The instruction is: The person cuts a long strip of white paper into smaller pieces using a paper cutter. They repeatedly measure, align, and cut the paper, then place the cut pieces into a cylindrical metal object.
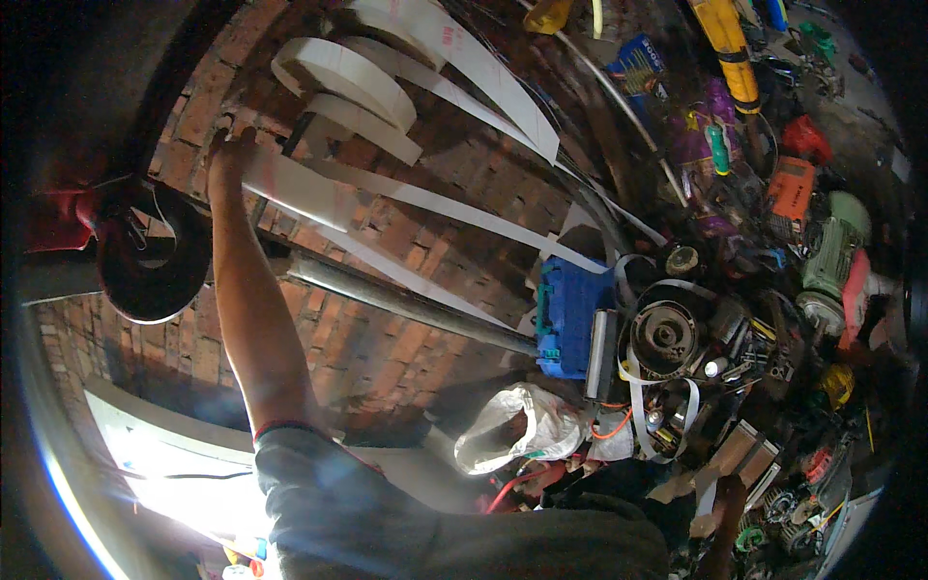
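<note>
My left arm is stretched out against the brick wall, and my left hand (233, 148) is at the end of a wide pale strip (297, 190). The fingers are dark, so I cannot tell whether they grip it. More long pale strips (464, 210) and a loose coil of white strip (362, 80) lie across the bricks. My right hand (728, 496) is low on the right, in shadow beside a brown cardboard box (743, 453); its fingers and any hold are unclear.
A large crane hook (196, 261) hangs left of my left arm. A metal pipe (406, 304) runs towards a blue plastic case (573, 315). A white woven sack (533, 428), a round metal housing (663, 335), a green electric motor (834, 254) and many tools crowd the right.
</note>
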`<state>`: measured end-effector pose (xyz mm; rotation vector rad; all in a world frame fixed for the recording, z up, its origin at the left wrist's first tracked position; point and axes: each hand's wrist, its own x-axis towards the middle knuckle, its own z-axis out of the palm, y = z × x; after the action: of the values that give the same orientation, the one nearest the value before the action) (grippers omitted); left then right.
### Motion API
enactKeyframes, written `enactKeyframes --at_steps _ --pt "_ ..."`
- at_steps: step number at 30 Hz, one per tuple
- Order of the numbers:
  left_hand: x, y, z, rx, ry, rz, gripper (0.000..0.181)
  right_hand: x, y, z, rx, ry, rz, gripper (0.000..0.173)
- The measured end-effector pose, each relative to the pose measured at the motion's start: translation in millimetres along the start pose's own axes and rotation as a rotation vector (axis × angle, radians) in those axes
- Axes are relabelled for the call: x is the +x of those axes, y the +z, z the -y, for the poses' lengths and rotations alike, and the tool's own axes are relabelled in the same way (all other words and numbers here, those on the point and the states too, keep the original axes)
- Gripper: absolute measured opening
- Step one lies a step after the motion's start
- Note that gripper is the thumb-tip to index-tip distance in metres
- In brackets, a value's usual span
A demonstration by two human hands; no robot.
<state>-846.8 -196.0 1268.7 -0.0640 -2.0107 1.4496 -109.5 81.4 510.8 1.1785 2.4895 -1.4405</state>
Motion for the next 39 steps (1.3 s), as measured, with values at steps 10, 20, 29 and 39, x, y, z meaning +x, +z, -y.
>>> enactKeyframes --at_steps 10,20,29,39 --pt "5 16 25 -0.947 -0.259 -0.202 0.049 -19 -35 92 0.059 -0.204 -0.116 0.017" --pt "-52 -61 -16 -0.811 -0.355 -0.101 0.062 -22 -24 82 0.045 -0.105 -0.141 0.013" --pt "-153 -64 -57 -1.149 -0.183 -0.647 0.068 -20 -5 61 0.118 -0.047 -0.082 0.008" --pt "-54 -31 7 -1.314 -0.308 -0.149 0.055 38 12 83 0.278 -0.098 0.069 0.006"
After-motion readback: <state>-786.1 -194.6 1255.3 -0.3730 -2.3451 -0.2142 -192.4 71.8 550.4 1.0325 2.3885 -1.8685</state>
